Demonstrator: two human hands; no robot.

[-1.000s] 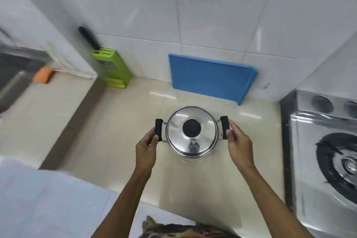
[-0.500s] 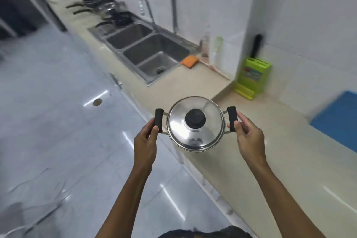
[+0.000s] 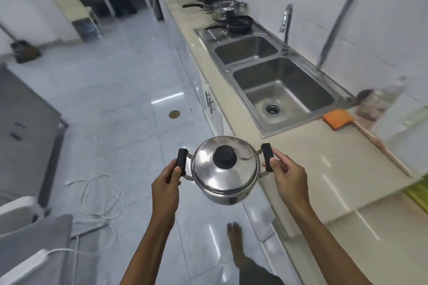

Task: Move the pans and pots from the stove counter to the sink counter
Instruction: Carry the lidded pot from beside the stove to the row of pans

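I carry a steel pot (image 3: 225, 190) with a lid and black knob, held in the air over the floor beside the counter edge. My left hand (image 3: 165, 180) grips its left black handle and my right hand (image 3: 288, 176) grips its right one. Farther along the sink counter (image 3: 301, 148), beyond the double sink (image 3: 278, 90), stand several pans and a steel pot (image 3: 223, 10), with a small black pan (image 3: 239, 23) on the drainboard.
A tap (image 3: 286, 28) rises behind the sink. An orange sponge (image 3: 338, 118) and a wooden stick (image 3: 382, 146) lie on the counter at right. A white cable (image 3: 102, 199) loops on the tiled floor. A grey chair (image 3: 34, 243) stands at lower left.
The view has swung left from the stove counter toward the sink. I have carried the pot off the counter and out over the floor, both hands still on its handles.
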